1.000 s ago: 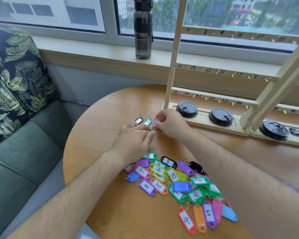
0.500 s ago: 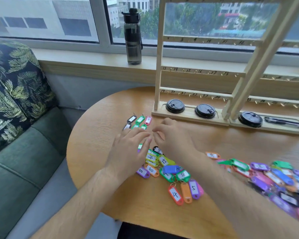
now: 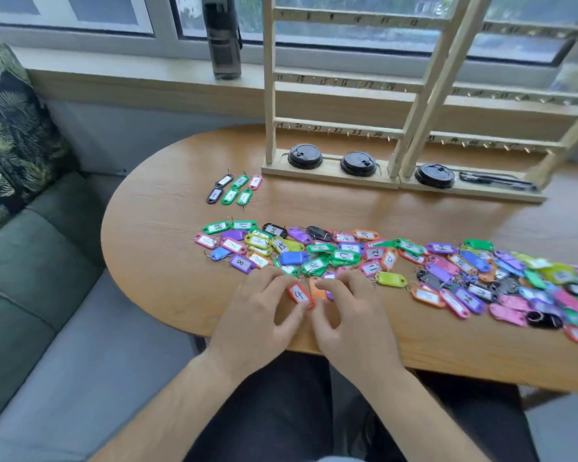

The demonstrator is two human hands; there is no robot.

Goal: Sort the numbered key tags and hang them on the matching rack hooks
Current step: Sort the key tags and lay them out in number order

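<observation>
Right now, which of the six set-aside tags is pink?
The pink tag at the back row's right end, closest to the rack base; the other five are black or green.

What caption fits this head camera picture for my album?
Left hand pinches a red tag, right hand touches an orange tag, beside the colourful pile.

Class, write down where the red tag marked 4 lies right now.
In the head view, the red tag lies low centre on the table, between the left hand and right hand, beside an orange tag.
</observation>
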